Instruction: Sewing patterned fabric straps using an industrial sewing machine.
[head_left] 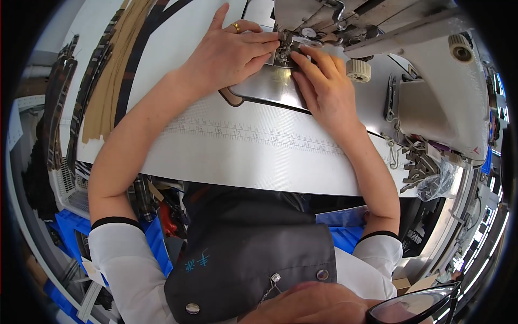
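My left hand (232, 54), a gold ring on one finger, reaches to the needle area of a sewing machine (434, 105). Its fingers are stretched out, tips at the metal presser foot (284, 46), little finger spread away. From the other side comes my right hand (326, 81), with fingers and thumb apart. Its fingertips touch or nearly touch the metal parts beside the foot. Beneath both hands lies a shiny metal plate (270, 89). Whether anything small sits between the fingertips is too hard to make out.
A printed ruler scale (253, 134) crosses the white table (243, 167). Dark and tan fabric strips (110, 81) lie at left. At right are thread snips (389, 97), metal parts (421, 167) and a clear plastic bag (436, 181). A white knob (358, 71) juts near my right hand.
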Available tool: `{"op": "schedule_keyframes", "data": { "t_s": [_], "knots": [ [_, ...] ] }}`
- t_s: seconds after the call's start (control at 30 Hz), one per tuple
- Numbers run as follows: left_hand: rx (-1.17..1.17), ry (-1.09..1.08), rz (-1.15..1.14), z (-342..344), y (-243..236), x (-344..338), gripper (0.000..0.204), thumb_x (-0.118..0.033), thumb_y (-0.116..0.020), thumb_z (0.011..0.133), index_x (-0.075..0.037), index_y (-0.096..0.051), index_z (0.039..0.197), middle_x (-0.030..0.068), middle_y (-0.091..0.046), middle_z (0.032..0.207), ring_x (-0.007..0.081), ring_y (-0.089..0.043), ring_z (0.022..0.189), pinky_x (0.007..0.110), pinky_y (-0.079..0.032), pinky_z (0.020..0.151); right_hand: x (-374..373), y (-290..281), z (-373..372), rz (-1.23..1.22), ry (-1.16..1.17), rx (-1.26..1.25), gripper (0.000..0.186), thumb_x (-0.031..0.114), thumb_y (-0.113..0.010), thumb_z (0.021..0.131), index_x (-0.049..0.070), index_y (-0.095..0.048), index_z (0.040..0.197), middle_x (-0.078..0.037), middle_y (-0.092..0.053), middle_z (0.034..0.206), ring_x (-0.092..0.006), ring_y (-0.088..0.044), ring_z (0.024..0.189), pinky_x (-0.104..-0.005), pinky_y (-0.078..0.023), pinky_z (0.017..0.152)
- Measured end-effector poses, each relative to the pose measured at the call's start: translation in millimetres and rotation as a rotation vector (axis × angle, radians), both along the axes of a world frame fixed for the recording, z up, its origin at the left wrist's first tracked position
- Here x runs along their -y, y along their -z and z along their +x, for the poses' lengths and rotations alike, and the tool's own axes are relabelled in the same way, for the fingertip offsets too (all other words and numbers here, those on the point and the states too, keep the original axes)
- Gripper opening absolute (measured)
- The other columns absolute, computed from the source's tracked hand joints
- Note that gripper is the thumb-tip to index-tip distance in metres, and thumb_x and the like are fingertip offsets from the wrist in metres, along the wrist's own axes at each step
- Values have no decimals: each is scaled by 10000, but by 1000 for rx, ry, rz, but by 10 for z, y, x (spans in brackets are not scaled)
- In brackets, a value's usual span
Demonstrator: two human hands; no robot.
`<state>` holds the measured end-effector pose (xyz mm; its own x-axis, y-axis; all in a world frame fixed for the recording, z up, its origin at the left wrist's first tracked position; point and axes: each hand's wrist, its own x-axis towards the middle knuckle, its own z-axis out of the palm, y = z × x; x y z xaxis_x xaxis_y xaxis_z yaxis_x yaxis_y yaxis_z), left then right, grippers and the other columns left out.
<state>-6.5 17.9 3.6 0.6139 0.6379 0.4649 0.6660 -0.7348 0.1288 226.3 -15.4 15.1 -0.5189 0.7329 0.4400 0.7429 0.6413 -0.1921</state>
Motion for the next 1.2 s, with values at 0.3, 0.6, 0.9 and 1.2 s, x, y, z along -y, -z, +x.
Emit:
{"op": "schedule_keyframes", "data": {
  "t_s": [0.3, 0.6, 0.9, 1.2],
  "knots": [
    [607, 47, -830, -348, -92, -957, 207, -155, -651, 893, -2, -707, 1020, 51, -699, 961, 161, -628, 846, 320, -490, 805, 283, -67, 459, -185, 72, -258, 215, 22, -686, 820, 11, -689, 1034, -130, -650, 1089, -310, -592, 1014, -374, -479, 867],
    [441, -432, -437, 133, 149, -1964, 311, -281, -715, 773, 22, -704, 706, 58, -604, 582, 149, -579, 577, 357, -461, 547, 370, -67, 503, -192, 92, -308, 183, 4, -669, 833, 5, -700, 1013, -117, -661, 1112, -298, -597, 1065, -352, -472, 911],
    [764, -438, -364, 301, 217, -1984, 278, -250, -673, 834, 23, -618, 849, 88, -602, 726, 178, -597, 656, 351, -490, 614, 294, -83, 513, -229, 132, -286, 165, 29, -643, 879, 15, -706, 1031, -98, -680, 1098, -241, -611, 1011, -318, -468, 899],
    [1905, -110, -506, -330, -257, -1113, 151, -61, -635, 901, 0, -565, 1020, 99, -639, 977, 202, -628, 846, 326, -522, 760, 290, -108, 483, -74, -5, -178, 295, 39, -711, 789, 30, -685, 1083, -102, -661, 1138, -291, -591, 1054, -370, -460, 910]
  ]
}}
